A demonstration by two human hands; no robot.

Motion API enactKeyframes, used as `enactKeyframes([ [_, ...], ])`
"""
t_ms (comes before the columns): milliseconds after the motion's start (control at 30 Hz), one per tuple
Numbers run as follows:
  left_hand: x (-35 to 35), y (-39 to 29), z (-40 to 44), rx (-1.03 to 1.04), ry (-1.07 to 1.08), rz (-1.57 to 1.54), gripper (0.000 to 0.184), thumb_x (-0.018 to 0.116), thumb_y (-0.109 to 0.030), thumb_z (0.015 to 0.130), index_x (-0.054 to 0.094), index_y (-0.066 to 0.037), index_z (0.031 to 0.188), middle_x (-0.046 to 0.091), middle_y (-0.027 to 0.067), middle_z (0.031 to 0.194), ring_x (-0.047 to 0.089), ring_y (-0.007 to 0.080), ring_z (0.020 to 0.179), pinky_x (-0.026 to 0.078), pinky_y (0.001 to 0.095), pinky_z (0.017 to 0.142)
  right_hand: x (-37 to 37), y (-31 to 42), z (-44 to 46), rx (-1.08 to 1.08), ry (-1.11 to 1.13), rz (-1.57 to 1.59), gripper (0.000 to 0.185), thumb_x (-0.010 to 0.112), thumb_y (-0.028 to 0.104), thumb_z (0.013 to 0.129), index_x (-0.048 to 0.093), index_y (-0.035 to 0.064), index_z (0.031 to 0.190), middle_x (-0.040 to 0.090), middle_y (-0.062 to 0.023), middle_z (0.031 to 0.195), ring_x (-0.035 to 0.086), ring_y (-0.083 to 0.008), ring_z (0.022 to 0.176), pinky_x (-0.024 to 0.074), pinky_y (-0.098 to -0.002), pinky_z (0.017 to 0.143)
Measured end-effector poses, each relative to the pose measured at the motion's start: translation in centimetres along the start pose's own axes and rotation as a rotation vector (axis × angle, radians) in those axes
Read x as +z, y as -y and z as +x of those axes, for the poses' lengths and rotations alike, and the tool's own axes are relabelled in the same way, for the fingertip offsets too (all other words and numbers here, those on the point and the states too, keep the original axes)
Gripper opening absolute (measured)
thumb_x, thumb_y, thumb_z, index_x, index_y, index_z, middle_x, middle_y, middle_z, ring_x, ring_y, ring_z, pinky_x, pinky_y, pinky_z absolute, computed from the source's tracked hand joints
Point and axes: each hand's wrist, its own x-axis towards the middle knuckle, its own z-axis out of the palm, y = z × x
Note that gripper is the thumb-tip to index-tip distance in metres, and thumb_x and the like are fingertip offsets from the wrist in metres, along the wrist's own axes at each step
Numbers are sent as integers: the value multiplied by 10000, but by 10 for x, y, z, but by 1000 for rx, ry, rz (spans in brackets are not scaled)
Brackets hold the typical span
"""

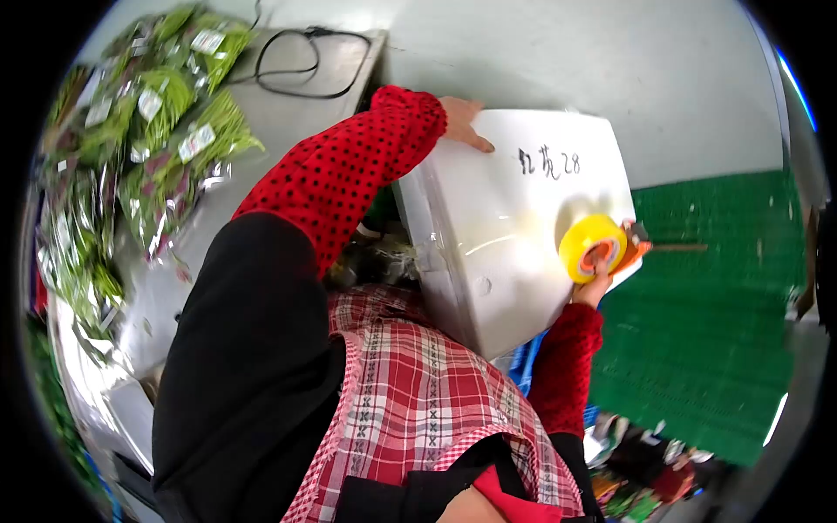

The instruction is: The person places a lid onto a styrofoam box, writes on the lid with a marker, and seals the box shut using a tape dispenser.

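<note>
A white foam box [514, 235] with handwritten black characters and "28" on its lid stands tilted in front of me. My left hand [465, 124] rests on the lid's far left corner, fingers spread. In my right hand [595, 281] is a tape dispenser [636, 244] with an orange body and a large roll of yellow tape [579, 247], held at the lid's right edge. My fingers reach into the roll's core. Clear tape appears to shine along the box's near left side.
Several bagged bunches of leafy greens [166, 113] lie on the metal table [288, 122] at left, along with a looped black cable [309, 87]. Green matting [706, 322] covers the right side. Assorted clutter [649, 462] sits at lower right; a blue crate [526, 362] shows beneath the box.
</note>
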Motion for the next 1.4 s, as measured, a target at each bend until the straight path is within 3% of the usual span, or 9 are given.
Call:
enactKeyframes([
  [300,13,-8,8,-127,-21,211,962,580,-744,762,467,28,1325,538,216,1310,558,359,1171,450,421,966,10,-16,-4,-107,-104,-35,555,667,120,797,488,-53,1292,583,-184,1214,616,-322,1047,531,-470,906],
  [367,29,9,21,286,-438,434,761,594,-616,814,496,-105,1369,511,129,1377,487,291,1260,350,487,1025,16,-14,-9,-107,-121,-32,583,684,160,797,481,-58,1298,579,-188,1219,623,-304,1020,515,-452,930],
  [433,51,-7,31,485,-417,569,422,589,-318,878,600,-137,1259,519,113,1385,466,291,1283,357,492,1008,27,-12,-11,-262,-7,-110,536,691,152,805,527,-48,1274,612,-137,1186,608,-244,1049,490,-390,949],
  [500,76,-18,58,802,-323,474,430,594,-92,715,625,-93,1144,561,104,1310,481,288,1258,392,454,1007,16,-18,-4,-214,-80,-217,492,694,154,800,557,-59,1222,630,-126,1144,613,-236,1007,483,-339,899],
  [567,79,-64,67,744,-187,97,338,594,-21,650,674,-55,977,655,101,1076,580,291,1087,441,414,960,11,-15,-4,-170,0,-160,425,675,137,788,594,-52,1160,647,-112,1099,630,-223,951,496,-331,872],
  [700,105,-103,92,414,-312,-657,165,686,-161,849,702,-43,963,681,114,844,623,171,733,490,300,679,16,-2,-9,-151,42,-164,384,665,70,769,616,-33,1136,662,-87,1056,641,-201,943,499,-318,877],
  [1067,70,-88,84,51,186,-1452,638,433,-555,976,680,32,925,664,97,790,618,162,626,520,271,601,133,98,29,-325,366,-1064,397,712,50,660,592,-74,1017,669,-161,927,652,-208,817,524,-320,738],
  [1267,61,-87,85,-8,52,-1626,580,443,-506,986,680,22,969,691,111,858,654,171,700,547,290,670,166,101,41,-879,338,-1464,396,733,82,605,581,-25,955,617,-205,894,626,-413,705,528,-441,654],
  [1400,55,-76,81,-72,-11,-1743,432,524,-353,971,667,44,1063,704,127,928,684,182,791,566,300,749,178,90,39,-919,358,-1598,454,770,144,628,541,-19,985,602,-206,879,641,-394,647,542,-440,566],
])
